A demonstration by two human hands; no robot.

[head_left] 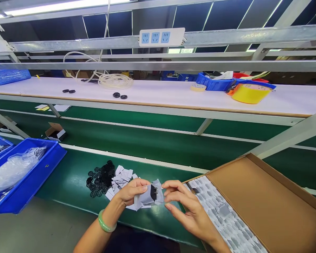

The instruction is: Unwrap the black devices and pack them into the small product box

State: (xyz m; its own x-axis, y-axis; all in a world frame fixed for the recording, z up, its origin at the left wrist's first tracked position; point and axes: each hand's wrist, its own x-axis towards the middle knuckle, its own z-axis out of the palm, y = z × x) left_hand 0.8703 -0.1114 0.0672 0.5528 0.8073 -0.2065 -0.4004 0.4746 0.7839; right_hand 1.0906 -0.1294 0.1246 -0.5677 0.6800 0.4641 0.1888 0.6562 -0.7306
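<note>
Between the thumb and fingers of my left hand (133, 191) is a small frosted plastic bag (144, 201), with something black showing in it. My right hand (185, 203) is just right of the bag, fingers apart and curved; no object shows in it. Beyond my left hand, a pile of small black ring-shaped parts (101, 178) lies on the green work surface (68, 175). White paper slips (122, 175) are spread beside that pile, partly covered by my left hand. To the right, a cardboard box (252, 196) holds rows of similar packed bags (223, 211).
Blue bins (52, 165) stand at the left, one holding a clear plastic bag (18, 168). A white shelf (158, 92) crosses above, carrying coiled cable (116, 80), a tape roll (198, 87) and blue trays (217, 83). A small open carton (55, 131) sits behind.
</note>
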